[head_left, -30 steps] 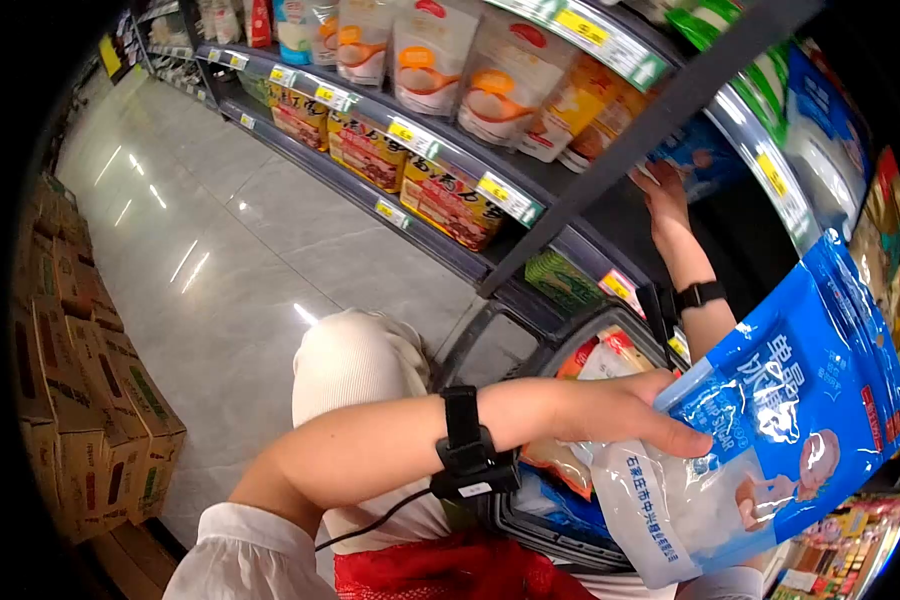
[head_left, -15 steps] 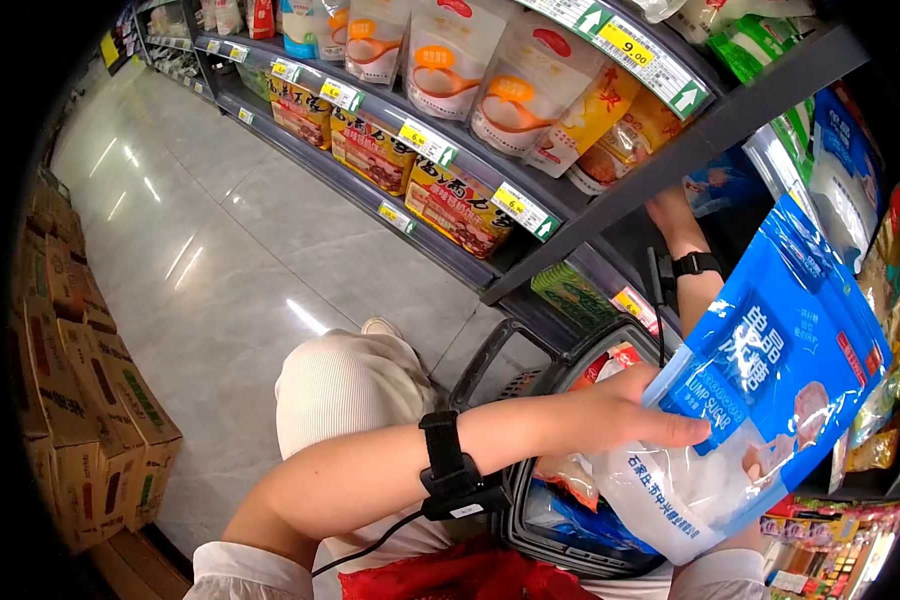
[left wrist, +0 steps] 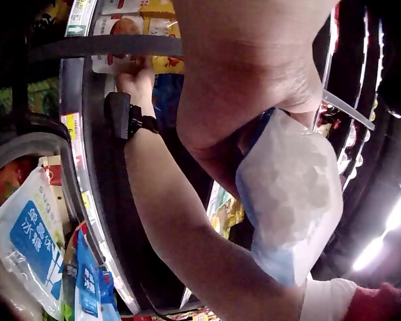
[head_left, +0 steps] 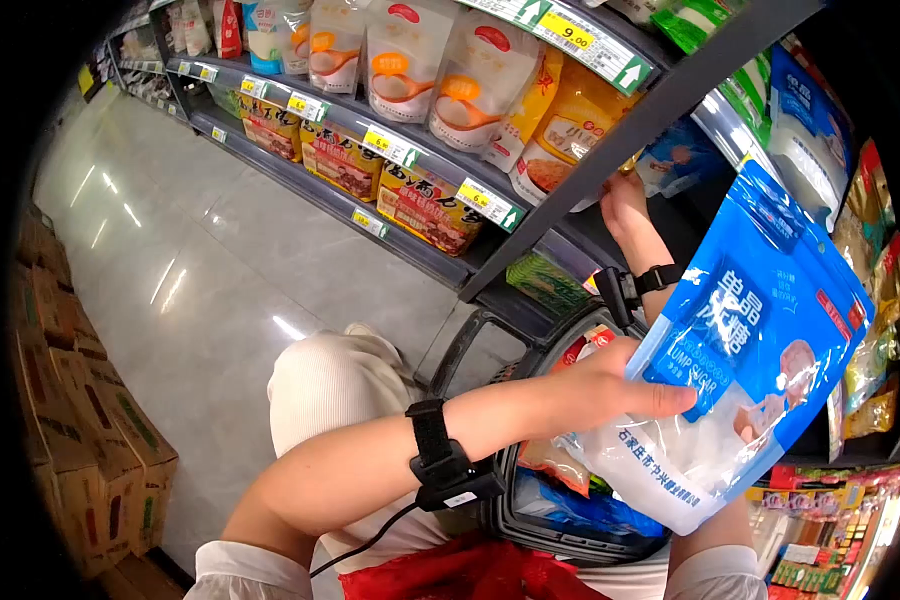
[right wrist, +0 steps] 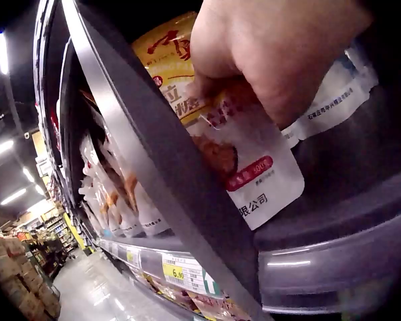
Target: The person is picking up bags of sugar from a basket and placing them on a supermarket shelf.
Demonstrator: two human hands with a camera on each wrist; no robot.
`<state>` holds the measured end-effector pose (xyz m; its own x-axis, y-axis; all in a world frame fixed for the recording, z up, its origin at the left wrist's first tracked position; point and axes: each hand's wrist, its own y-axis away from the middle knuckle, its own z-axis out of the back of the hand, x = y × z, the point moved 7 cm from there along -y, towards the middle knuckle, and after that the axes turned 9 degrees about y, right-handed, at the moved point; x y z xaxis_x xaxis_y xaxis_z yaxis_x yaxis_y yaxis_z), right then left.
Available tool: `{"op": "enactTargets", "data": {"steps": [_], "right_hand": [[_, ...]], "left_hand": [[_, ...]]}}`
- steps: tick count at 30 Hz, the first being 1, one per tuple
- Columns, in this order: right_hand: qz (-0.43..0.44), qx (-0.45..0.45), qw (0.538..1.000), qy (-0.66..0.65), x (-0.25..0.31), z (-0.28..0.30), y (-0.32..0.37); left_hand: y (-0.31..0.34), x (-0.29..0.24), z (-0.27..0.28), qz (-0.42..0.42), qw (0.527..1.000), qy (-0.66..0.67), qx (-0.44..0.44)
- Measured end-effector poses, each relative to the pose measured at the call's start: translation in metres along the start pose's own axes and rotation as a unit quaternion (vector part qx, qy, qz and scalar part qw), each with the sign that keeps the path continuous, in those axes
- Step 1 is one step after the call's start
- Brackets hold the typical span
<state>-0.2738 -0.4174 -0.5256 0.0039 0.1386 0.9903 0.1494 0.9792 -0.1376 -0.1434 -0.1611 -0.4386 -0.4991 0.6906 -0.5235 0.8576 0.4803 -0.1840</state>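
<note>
My left hand point(head_left: 605, 388) grips a blue and clear bag of lump sugar point(head_left: 760, 350) by its side edge, the thumb lying across its front. White lumps show through the bag point(left wrist: 291, 177) in the left wrist view. Deep in the shelf, my right hand point(head_left: 627, 203) holds a yellow and white pouch point(right wrist: 257, 157), its fingers bent over the upper part in the right wrist view. That pouch stands upright behind the dark shelf divider. Another bag point(right wrist: 331, 100) is beyond my right hand, partly hidden by it.
A dark shopping basket point(head_left: 560, 548) with several bags inside stands below my left forearm. A slanting shelf divider point(head_left: 660, 115) separates the right hand from rows of white sugar pouches point(head_left: 400, 75). Stacked cartons point(head_left: 80, 420) line the left of the aisle floor point(head_left: 220, 240).
My right hand, spread at the blue bags in the shelf a second ago, has shifted left and taken hold of the yellow and white pouch. The left hand still holds the lump sugar.
</note>
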Motion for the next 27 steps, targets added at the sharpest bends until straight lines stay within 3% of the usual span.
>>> {"op": "enactTargets", "data": {"steps": [3,5,7,13,18,20,21,23,25,27], "right_hand": [[-0.021,0.006,0.998,-0.053,0.010,-0.002,0.012],[-0.049,0.064,0.991,-0.108,0.021,-0.006,0.023],[-0.082,0.033,0.994,-0.062,0.031,0.004,0.026],[-0.152,0.032,0.988,-0.019,0.042,0.085,0.071],[-0.210,-0.007,0.973,-0.099,0.042,0.148,0.143],[-0.223,0.054,0.939,-0.255,0.054,0.142,0.181],[-0.187,0.213,0.880,-0.381,0.082,0.113,0.202],[-0.186,0.060,0.944,-0.266,0.099,0.113,0.223],[-0.201,0.104,0.937,-0.266,0.103,0.111,0.243],[-0.231,0.124,0.962,-0.082,0.090,0.117,0.258]], "left_hand": [[-0.005,-0.001,0.001,-0.017,1.000,-0.011,-0.006],[-0.007,-0.002,0.001,-0.012,1.000,-0.014,-0.017],[-0.011,-0.008,0.000,-0.036,0.999,-0.030,-0.022],[-0.025,-0.004,0.023,-0.038,0.972,-0.146,-0.181],[-0.036,0.019,0.042,-0.019,0.963,-0.186,-0.197],[-0.038,0.028,0.042,-0.012,0.955,-0.231,-0.185],[-0.038,0.033,0.042,-0.011,0.955,-0.234,-0.184],[-0.038,0.041,0.040,-0.023,0.958,-0.226,-0.177],[-0.039,0.046,0.044,-0.029,0.951,-0.250,-0.178],[-0.042,0.053,0.051,-0.002,0.940,-0.282,-0.190]]}}
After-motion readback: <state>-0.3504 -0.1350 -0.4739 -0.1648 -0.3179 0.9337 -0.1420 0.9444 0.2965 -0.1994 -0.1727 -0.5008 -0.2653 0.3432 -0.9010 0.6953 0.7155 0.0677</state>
